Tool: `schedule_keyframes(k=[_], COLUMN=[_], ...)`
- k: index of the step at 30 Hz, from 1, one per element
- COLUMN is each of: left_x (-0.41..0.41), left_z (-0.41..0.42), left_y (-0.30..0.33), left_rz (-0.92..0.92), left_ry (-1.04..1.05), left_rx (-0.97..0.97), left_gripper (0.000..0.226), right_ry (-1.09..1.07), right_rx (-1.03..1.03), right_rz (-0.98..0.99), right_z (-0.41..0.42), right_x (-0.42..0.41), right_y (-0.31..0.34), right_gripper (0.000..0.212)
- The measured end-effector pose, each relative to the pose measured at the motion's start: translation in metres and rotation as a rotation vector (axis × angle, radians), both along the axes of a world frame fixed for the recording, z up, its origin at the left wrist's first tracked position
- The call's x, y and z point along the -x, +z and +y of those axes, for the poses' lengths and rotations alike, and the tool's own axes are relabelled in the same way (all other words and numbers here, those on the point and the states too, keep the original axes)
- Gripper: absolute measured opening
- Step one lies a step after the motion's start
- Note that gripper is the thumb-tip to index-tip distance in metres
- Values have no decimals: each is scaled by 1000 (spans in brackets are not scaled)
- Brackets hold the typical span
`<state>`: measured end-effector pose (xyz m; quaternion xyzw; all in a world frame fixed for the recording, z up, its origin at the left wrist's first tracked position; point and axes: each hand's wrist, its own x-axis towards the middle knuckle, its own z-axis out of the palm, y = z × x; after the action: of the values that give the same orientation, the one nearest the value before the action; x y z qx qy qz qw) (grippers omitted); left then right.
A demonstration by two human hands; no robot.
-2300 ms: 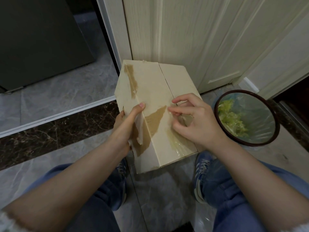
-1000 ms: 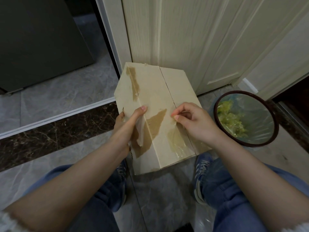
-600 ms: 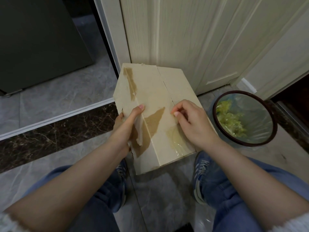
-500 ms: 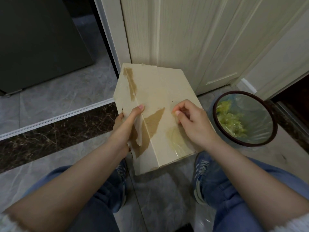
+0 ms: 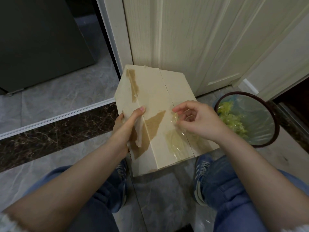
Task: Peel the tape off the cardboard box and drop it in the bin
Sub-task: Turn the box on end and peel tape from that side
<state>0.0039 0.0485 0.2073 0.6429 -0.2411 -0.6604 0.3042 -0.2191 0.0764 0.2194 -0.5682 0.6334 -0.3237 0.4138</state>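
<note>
The right hand has come up off the top of the cardboard box, where half a second ago its fingertips were pressed down picking at the surface. Now the thumb and fingers pinch a lifted corner of clear tape, and the film stretches from that pinch down to the patch that is stuck on the box face just below the wrist (glossy and yellowish, easy to miss against the card). So the edge has been won: picking is over and pulling has begun, though most of the strip looks to be adhered.

The left hand has not shifted. It grips the box's near-left edge, thumb laid over the top corner and fingers wrapped round the side, bracing the box upright on the floor between the person's feet. Torn brown patches lie just right of that thumb, where the surface layer has already come away.

The bin stands just right of the right hand, lined with a bag and partly filled with something green. I judge the next move to be a steady pull toward the body, low to the card so the film does not snap, then a short swing right to drop it.
</note>
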Motion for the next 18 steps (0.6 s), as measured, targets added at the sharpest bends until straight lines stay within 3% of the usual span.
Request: schedule_keyframes(k=[5, 9, 12, 14, 18], left_x=[2, 3, 4, 4, 4], left_z=[1, 3, 2, 1, 0], left_y=[-1, 1, 3, 2, 3], left_rz=[1, -1, -2, 7, 23], left_ry=[-37, -73, -53, -39, -12], left_rx=[13, 9, 16, 6, -19], left_gripper=[79, 114, 114, 128, 119], right_ry=[61, 92, 132, 122, 74], right_rx=[52, 225, 308, 342, 400], right_rz=[78, 248, 366, 411, 469], right_z=[2, 2, 3, 4, 5], right_x=[3, 2, 2, 1, -5], right_y=[-4, -10, -12, -14, -20], right_gripper=[27, 18, 12, 14, 10])
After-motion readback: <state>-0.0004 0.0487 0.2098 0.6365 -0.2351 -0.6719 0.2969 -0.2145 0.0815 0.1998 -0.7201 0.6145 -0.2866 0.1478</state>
